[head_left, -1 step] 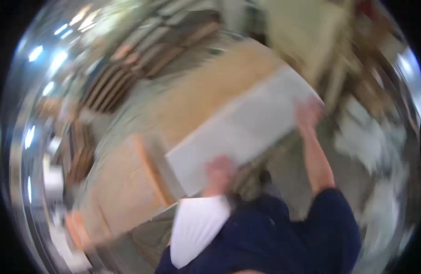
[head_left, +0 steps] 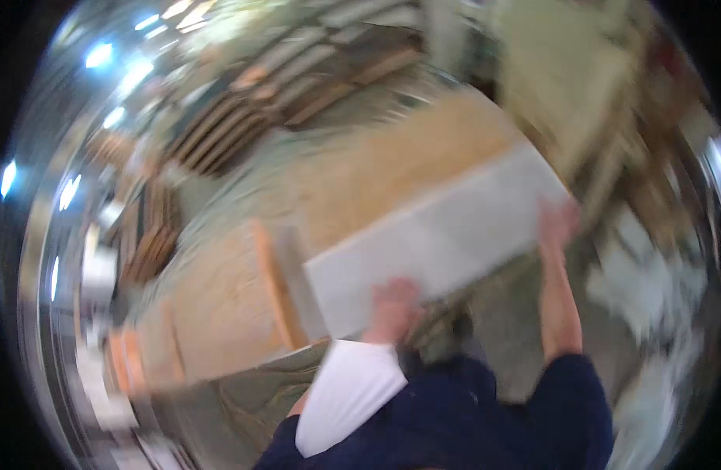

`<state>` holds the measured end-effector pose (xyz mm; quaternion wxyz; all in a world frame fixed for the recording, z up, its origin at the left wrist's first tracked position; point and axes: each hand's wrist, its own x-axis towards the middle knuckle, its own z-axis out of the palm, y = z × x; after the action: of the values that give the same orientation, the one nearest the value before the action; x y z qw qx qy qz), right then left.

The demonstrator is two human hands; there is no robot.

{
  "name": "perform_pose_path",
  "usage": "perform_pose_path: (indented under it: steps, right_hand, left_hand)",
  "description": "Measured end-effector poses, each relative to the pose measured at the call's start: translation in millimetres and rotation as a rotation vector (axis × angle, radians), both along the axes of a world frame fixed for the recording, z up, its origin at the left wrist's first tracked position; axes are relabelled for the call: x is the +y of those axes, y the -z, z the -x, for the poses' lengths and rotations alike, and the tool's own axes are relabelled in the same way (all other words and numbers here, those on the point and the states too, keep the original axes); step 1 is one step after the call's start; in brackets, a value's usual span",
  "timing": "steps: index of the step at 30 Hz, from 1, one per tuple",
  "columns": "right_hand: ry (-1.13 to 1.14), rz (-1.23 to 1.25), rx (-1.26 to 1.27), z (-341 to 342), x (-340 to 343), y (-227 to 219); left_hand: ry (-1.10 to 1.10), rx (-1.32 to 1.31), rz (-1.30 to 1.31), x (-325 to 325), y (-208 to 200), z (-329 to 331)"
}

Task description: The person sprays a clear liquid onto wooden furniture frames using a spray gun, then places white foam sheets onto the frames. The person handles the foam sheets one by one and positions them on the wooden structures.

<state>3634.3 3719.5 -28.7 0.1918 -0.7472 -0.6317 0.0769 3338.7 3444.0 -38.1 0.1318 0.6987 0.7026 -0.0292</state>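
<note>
The picture is heavily blurred by motion. A long, flat, pale grey panel [head_left: 439,235] lies slantwise in front of me, over a tan wooden surface [head_left: 353,196]. My left hand [head_left: 393,307] grips the panel's near edge towards its left end. My right hand [head_left: 556,223] holds the edge near the far right end. A white sleeve [head_left: 349,395] covers my left forearm; my right forearm is bare below a dark blue sleeve [head_left: 564,399].
An orange wooden strip [head_left: 273,286] stands at the panel's left end. Stacked wooden planks and frames [head_left: 235,129] fill the back left. Pale scraps [head_left: 650,290] lie on the floor at the right. A light wooden structure [head_left: 572,86] stands at the back right.
</note>
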Motion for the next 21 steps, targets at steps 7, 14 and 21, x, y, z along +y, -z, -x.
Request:
perform_pose_path:
  steps: [7,14,21]
  right_hand:
    - [0.385,-0.02,0.008,-73,77,123]
    - [0.246,-0.161,0.382,-78,68,135]
    - [0.162,-0.148,0.347,-10,1,125]
  left_hand:
    - [-0.027,-0.084,-0.178,25,17,2]
    - [-0.087,-0.046,-0.093,15,23,-12]
    - [-0.092,-0.042,-0.05,3,9,-5]
